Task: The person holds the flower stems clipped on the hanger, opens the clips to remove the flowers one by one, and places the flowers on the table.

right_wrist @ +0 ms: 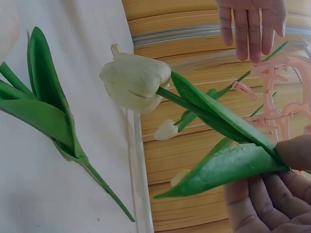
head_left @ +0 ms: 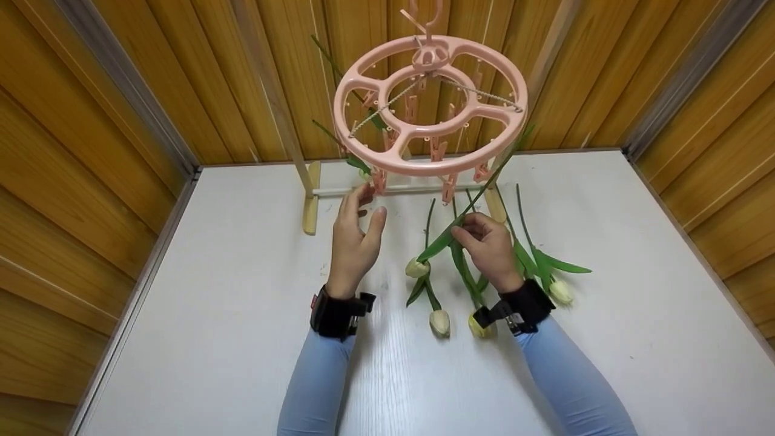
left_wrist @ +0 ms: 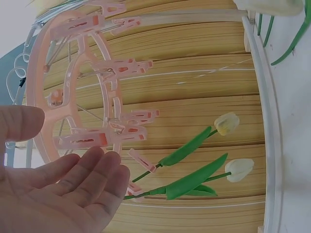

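My right hand [head_left: 489, 251] pinches a white tulip [right_wrist: 136, 82] between thumb and fingers, close to where its green leaves meet the stem. Its bloom hangs low and to the left, while the stem slants up to the right past the rim of a round pink clip hanger [head_left: 393, 162]. Across from it, my left hand [head_left: 354, 245] holds nothing; its fingers are extended beside the hanger's pink clips [left_wrist: 138, 116]. Two white tulips [left_wrist: 239, 170] hang bloom-down from clips at the hanger's far left, seen in the left wrist view.
A wooden stand [head_left: 310, 200] with a white crossbar rises behind the hands and the hanger hangs above it. Several tulips lie on the white table, including a cream one [head_left: 440, 323], a yellow one [head_left: 478, 326] and another at right [head_left: 561, 292]. Wood-panelled walls [head_left: 97, 181] enclose the table.
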Tool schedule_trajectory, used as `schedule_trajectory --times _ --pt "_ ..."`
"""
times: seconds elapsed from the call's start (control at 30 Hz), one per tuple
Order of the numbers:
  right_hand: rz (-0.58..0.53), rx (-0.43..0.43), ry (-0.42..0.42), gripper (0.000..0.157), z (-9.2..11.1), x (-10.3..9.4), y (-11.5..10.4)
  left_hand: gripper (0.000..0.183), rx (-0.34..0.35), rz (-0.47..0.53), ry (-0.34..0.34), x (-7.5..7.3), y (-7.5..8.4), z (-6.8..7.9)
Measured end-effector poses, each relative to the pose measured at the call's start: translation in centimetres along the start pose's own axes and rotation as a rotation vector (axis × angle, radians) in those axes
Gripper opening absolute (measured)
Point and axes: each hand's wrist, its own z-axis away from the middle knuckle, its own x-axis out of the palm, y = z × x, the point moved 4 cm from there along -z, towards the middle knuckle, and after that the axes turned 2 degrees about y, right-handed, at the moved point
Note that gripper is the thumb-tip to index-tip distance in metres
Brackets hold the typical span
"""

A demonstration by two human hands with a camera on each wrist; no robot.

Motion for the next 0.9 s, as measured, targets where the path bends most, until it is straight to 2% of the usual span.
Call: schedule_trajectory --times 0.27,0.53,0.67,0.9 --pt "-0.046 0.155 -0.023 0.007 0.3 0.3 1.1 0.048 -0.015 -0.017 -0.015 0.1 0.0 0.1" --pt "-0.05 0.271 -0.127 0.01 0.1 0.8 1.8 0.047 -0.023 -0.042 -0.027 0.2 -0.2 0.1" --pt "-0.021 0.293 -0.18 0.012 -0.1 1.2 1.8 0.046 -0.019 -0.045 -0.03 0.2 -0.3 0.1" --pt "0.06 0.282 -0.274 0.019 -0.7 1.8 1.9 0.045 -0.022 -0.093 -0.04 0.1 -0.6 0.1"
